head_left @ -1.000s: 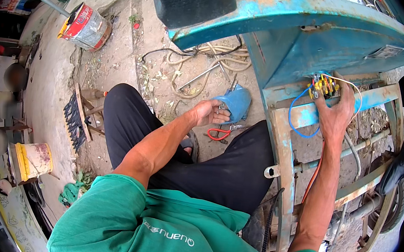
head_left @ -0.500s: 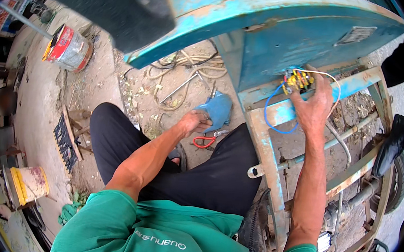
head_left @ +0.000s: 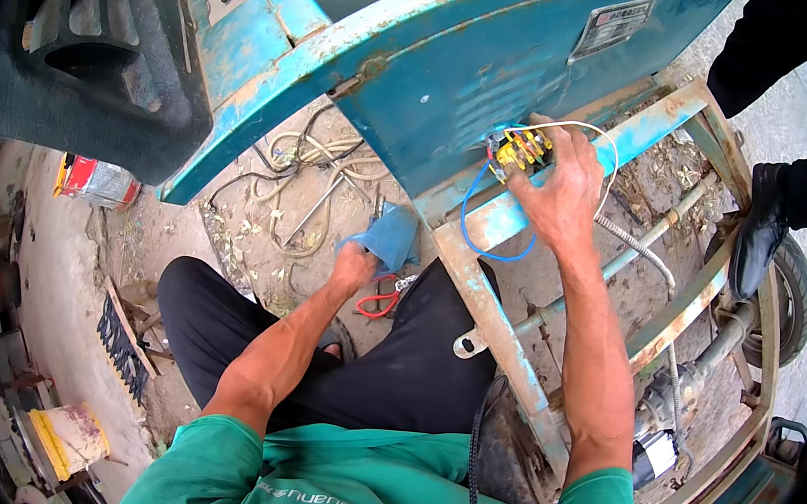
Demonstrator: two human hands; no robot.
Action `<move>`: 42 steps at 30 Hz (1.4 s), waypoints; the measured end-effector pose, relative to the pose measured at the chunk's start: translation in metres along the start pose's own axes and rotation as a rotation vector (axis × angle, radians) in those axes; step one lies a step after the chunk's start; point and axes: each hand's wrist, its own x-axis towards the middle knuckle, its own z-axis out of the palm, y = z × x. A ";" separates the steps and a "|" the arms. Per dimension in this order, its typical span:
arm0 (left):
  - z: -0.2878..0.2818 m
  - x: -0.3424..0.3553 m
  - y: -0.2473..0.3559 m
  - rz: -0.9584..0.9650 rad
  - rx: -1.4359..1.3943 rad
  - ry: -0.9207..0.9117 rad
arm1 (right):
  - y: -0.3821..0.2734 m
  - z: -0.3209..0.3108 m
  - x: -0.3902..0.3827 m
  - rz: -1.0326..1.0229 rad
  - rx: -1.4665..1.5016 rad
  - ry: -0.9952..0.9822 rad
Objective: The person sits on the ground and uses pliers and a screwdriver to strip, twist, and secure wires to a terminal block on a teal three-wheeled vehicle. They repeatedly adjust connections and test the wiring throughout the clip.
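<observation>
While the right hand [head_left: 565, 183] clamped its fingers on the yellow wired block [head_left: 523, 150] upper-right of centre, the left hand [head_left: 355, 264] met the blue bag [head_left: 391, 237] mid-frame, finger state hidden.

A tool [head_left: 396, 298] lies near the bag [head_left: 391, 236], left of the frame [head_left: 487, 313].

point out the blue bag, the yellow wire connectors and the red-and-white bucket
Blue bag [head_left: 392, 235]: head view, middle of its side
Yellow wire connectors [head_left: 524, 150]: head view, middle of the cluster
Red-and-white bucket [head_left: 104, 183]: head view, its outer wall
</observation>
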 end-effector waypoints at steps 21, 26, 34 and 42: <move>-0.103 -0.081 0.115 -0.081 -0.719 -0.182 | -0.003 0.000 0.001 -0.003 0.017 -0.025; -0.124 -0.098 0.207 0.203 -0.598 -0.153 | 0.000 0.000 -0.002 0.006 -0.005 -0.010; -0.096 -0.078 0.271 0.343 -0.638 -0.175 | -0.003 0.001 -0.002 -0.005 0.018 0.016; -0.076 -0.074 0.283 0.243 -0.725 -0.174 | -0.002 -0.001 -0.003 -0.008 0.050 0.035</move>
